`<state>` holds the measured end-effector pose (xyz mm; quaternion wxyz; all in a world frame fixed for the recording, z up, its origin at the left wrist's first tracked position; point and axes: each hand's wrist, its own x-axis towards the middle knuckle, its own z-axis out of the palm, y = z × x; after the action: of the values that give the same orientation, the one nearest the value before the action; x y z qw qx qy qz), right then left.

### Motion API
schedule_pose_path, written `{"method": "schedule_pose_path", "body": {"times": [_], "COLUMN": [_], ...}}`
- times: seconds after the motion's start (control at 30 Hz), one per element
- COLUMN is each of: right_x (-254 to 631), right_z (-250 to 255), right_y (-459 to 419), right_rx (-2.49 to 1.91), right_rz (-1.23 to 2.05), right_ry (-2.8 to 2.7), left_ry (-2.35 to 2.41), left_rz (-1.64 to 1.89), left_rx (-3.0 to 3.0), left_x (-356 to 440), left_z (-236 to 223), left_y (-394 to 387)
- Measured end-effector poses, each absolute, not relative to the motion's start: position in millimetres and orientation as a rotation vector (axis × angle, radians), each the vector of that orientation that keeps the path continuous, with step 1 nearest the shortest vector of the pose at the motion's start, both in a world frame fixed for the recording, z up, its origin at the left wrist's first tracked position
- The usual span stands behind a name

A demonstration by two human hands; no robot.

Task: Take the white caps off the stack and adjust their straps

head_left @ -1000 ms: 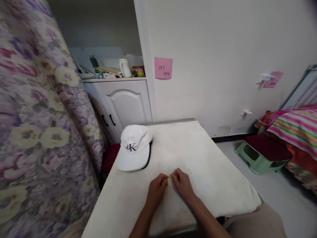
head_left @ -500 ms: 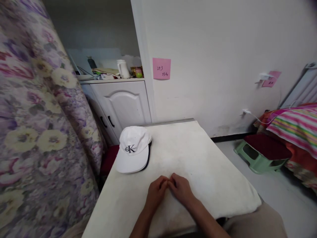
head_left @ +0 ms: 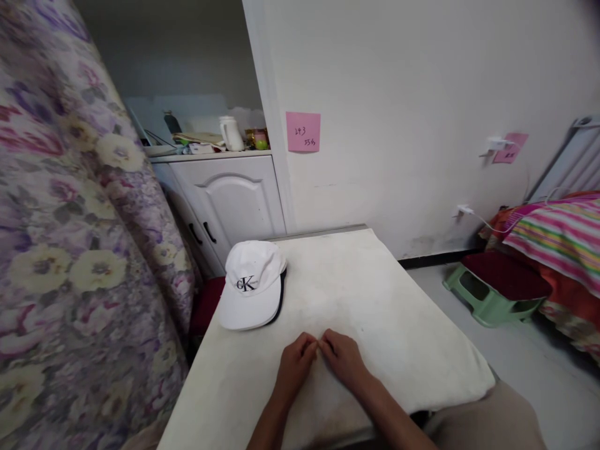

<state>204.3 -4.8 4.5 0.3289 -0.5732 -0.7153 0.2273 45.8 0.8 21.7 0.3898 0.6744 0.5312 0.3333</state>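
A white cap [head_left: 250, 309] bears black lettering [head_left: 245, 284]; the tabletop [head_left: 337, 275] is cream, the curtain [head_left: 98, 269] purple floral, the bedding [head_left: 560, 228] pink-striped.

The left hand [head_left: 296, 359] and right hand [head_left: 343, 357] hide their palms; frame edges crop the floral curtain [head_left: 94, 219].

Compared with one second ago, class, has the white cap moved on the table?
No: the white cap keeps its place near the left edge of the table; the whole view shifted slightly.

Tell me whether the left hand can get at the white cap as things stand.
Probably yes: the white cap sits on the tabletop, ahead and to the left of the left hand, and nothing visible stands between them.
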Motion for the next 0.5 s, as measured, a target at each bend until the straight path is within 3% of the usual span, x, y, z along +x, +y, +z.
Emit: {"method": "schedule_pose_path", "body": {"times": [0.5], "right_x": [204.4], "right_z": [-0.3], "right_y": [-4.0], "right_rx": [-1.501], "right_rz": [0.562], "right_ry": [-1.882], "left_ry": [1.367], "left_rz": [0.828], "left_rx": [1.731], "left_x": [47.3], "left_z": [24.8], "left_y": [0.4]}}
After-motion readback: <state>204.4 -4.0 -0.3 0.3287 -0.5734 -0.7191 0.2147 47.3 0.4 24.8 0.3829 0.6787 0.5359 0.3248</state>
